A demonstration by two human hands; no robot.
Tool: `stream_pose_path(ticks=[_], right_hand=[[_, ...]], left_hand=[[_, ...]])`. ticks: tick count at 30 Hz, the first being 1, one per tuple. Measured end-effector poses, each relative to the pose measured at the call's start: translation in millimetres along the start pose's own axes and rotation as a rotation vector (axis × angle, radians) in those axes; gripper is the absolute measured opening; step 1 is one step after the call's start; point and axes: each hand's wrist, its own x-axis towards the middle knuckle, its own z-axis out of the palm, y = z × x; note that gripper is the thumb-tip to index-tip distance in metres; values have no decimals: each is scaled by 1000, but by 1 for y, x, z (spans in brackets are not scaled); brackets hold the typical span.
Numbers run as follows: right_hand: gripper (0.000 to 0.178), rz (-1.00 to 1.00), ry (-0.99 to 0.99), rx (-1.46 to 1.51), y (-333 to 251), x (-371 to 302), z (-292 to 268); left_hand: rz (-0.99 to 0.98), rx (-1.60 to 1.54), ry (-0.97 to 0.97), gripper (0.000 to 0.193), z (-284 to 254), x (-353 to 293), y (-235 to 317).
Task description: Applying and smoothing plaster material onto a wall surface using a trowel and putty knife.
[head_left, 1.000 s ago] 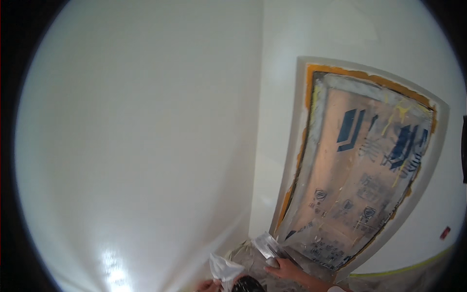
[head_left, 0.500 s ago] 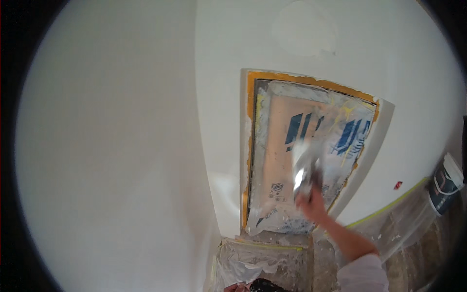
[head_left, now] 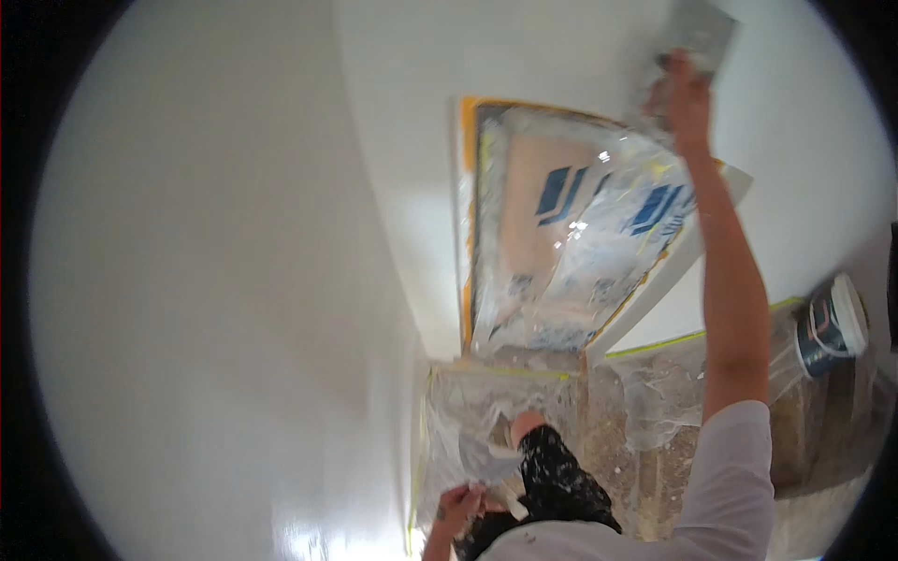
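Note:
My right hand [head_left: 687, 103] is closed round a flat metal plastering trowel [head_left: 713, 37]. Its blade lies against or close to the white wall [head_left: 580, 47], above the top right corner of a framed opening. Low in the picture, near my body, my left hand [head_left: 457, 508] has its fingers curled. A pale, flat shape [head_left: 486, 460] shows just beyond those fingers; whether they hold it I cannot tell. Clear plastic sheeting with blue stripes [head_left: 557, 196] covers the opening, edged with orange tape [head_left: 468, 224].
A dark bucket with a white rim [head_left: 828, 327] stands at the right by the wall. Plastic sheeting [head_left: 655, 397] covers part of the spattered floor, with yellow tape [head_left: 655, 346] along the wall's foot. A smooth white wall [head_left: 215, 280] fills the left side.
My right hand has swung the trowel up and right, from in front of the covered opening to the wall above it. The view has shifted, showing more of my left hand and leg.

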Motion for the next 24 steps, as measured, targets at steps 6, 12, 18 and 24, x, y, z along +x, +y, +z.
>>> stream_pose_path(ticks=[6,12,18,24], right_hand=[[39,-40,-18,-30,17,-22,-60],[14,85,-386,49,34,-149,-68],[19,549,-221,218,45,-269,-70],[33,901,-284,862,44,-344,-67]], left_hand=[[40,24,-13,29,3,-28,38],[-28,18,40,31,-1,-40,75],[115,124,30,30,-1,-49,111],[76,144,-150,27,0,-34,142]])
